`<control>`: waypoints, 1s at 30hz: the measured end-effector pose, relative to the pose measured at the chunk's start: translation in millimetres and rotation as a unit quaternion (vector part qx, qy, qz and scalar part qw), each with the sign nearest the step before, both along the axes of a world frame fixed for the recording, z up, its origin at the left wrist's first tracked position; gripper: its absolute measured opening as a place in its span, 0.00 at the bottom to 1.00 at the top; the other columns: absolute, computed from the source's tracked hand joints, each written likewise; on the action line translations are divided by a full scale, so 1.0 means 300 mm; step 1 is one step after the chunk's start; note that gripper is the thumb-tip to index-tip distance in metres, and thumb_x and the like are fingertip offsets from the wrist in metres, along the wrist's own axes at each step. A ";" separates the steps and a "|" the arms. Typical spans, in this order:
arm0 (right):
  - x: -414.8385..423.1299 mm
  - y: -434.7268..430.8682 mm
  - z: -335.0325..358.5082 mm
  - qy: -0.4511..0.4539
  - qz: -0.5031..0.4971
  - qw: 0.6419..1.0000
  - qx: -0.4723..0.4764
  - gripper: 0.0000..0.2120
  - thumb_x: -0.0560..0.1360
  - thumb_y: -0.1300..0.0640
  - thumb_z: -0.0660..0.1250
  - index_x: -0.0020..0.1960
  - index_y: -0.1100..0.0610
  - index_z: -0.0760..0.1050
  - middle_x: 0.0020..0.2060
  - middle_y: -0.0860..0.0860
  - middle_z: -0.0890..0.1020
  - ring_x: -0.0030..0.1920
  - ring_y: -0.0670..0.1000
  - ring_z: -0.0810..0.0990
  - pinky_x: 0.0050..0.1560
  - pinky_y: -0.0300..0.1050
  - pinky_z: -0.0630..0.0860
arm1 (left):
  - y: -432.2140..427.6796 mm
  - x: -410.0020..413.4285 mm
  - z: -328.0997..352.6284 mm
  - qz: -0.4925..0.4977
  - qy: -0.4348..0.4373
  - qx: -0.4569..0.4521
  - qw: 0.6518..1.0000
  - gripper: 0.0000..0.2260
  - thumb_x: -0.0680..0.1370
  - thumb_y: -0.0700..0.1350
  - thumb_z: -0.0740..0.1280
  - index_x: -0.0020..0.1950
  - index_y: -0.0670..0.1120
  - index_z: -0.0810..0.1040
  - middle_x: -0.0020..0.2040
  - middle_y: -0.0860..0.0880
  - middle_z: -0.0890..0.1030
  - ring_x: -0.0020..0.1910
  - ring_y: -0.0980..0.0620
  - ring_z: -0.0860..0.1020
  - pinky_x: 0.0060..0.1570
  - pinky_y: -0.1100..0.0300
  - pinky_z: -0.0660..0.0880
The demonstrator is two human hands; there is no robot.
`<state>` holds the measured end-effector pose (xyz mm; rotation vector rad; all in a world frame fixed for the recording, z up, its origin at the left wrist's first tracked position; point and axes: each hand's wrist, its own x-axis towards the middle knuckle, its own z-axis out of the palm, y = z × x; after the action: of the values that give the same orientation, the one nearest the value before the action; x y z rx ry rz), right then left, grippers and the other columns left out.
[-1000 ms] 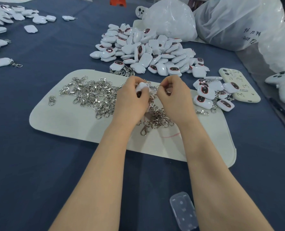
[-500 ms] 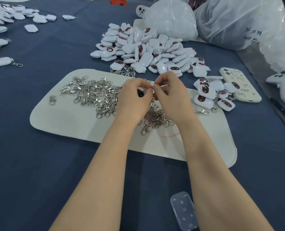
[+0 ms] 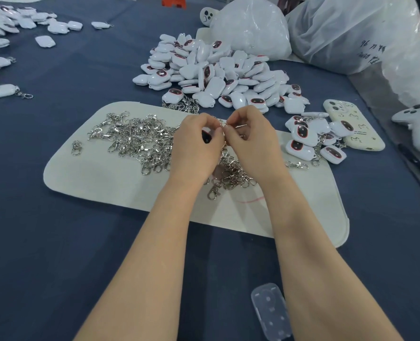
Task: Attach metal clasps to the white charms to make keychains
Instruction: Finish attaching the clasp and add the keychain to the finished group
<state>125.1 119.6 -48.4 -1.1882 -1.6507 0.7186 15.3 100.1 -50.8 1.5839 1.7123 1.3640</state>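
Over the mat (image 3: 105,188), charm (image 3: 206,137) in left grip (image 3: 196,146), clasp (image 3: 222,122) in right grip (image 3: 251,143).

Left hand (image 3: 196,146): back turned up, fingers curled round a white charm (image 3: 206,138), of which only a dark patch shows between the fingers.

Right hand (image 3: 253,143): back turned up, fingers curled, thumb and forefinger pinching a small metal clasp (image 3: 221,122).

Fingertips (image 3: 218,130): those of both hands meet at the middle — knuckles raised.

Left forearm (image 3: 142,254): bare, running from the lower left edge up to the wrist.

Right forearm (image 3: 314,247): bare, running from the lower right, angled inward.

Both forearms converge toward the hands — a narrow V.
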 end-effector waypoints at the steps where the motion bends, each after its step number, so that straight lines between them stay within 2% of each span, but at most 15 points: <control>1: 0.000 0.000 0.002 0.005 -0.004 1.000 0.000 0.07 0.75 0.62 0.66 0.45 0.52 0.70 0.38 0.42 0.77 0.40 0.46 0.80 0.39 0.30 0.71 | -0.001 0.002 -0.003 0.001 0.002 0.004 1.000 0.04 0.77 0.42 0.65 0.44 0.50 0.76 0.49 0.49 0.78 0.37 0.62 0.73 0.37 0.78 0.65; 6: -0.006 -0.006 0.004 0.012 -0.015 1.000 -0.003 0.06 0.74 0.62 0.66 0.45 0.54 0.71 0.38 0.42 0.77 0.38 0.44 0.78 0.38 0.29 0.71 | -0.001 0.001 -0.002 0.009 0.009 0.030 0.999 0.04 0.78 0.42 0.65 0.45 0.50 0.75 0.50 0.51 0.76 0.38 0.66 0.71 0.39 0.80 0.65; 12: -0.009 -0.015 0.013 0.022 0.007 0.999 -0.023 0.02 0.75 0.62 0.66 0.47 0.56 0.75 0.40 0.43 0.80 0.42 0.41 0.79 0.47 0.33 0.74 | 0.000 -0.002 -0.006 0.025 0.030 0.053 0.998 0.03 0.77 0.40 0.65 0.48 0.46 0.78 0.50 0.51 0.75 0.40 0.69 0.70 0.42 0.81 0.62; 16: -0.009 -0.014 0.019 0.016 -0.005 1.000 -0.011 0.03 0.74 0.63 0.67 0.45 0.56 0.76 0.37 0.41 0.79 0.37 0.36 0.76 0.42 0.29 0.72 | -0.002 -0.001 -0.002 0.032 0.029 0.055 0.998 0.03 0.77 0.40 0.66 0.49 0.45 0.78 0.51 0.51 0.73 0.41 0.64 0.69 0.42 0.83 0.61; 18: -0.009 -0.014 0.021 0.007 -0.006 1.000 -0.010 0.03 0.74 0.63 0.67 0.45 0.56 0.76 0.37 0.41 0.78 0.36 0.35 0.75 0.41 0.28 0.71 | -0.003 0.000 -0.001 0.034 0.028 0.054 0.998 0.02 0.77 0.41 0.66 0.48 0.46 0.78 0.51 0.51 0.73 0.40 0.66 0.70 0.41 0.83 0.61; 25: -0.014 -0.019 0.021 -0.003 0.001 1.000 -0.013 0.03 0.74 0.63 0.67 0.45 0.56 0.76 0.36 0.41 0.78 0.36 0.35 0.74 0.40 0.28 0.71 | 0.001 -0.003 -0.010 0.041 0.029 0.048 0.998 0.02 0.77 0.41 0.66 0.47 0.44 0.78 0.51 0.51 0.72 0.38 0.65 0.71 0.41 0.75 0.66; 30: -0.013 -0.018 0.021 -0.008 -0.006 1.000 -0.012 0.03 0.74 0.62 0.67 0.45 0.56 0.77 0.37 0.41 0.79 0.37 0.37 0.76 0.41 0.30 0.72 | 0.000 0.000 -0.002 0.035 0.006 0.047 0.998 0.06 0.78 0.40 0.64 0.49 0.43 0.80 0.51 0.52 0.71 0.40 0.69 0.70 0.43 0.82 0.63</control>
<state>121.2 114.1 -42.2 -1.2226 -1.6507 0.7235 15.2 100.2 -51.4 1.5983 1.7494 1.4912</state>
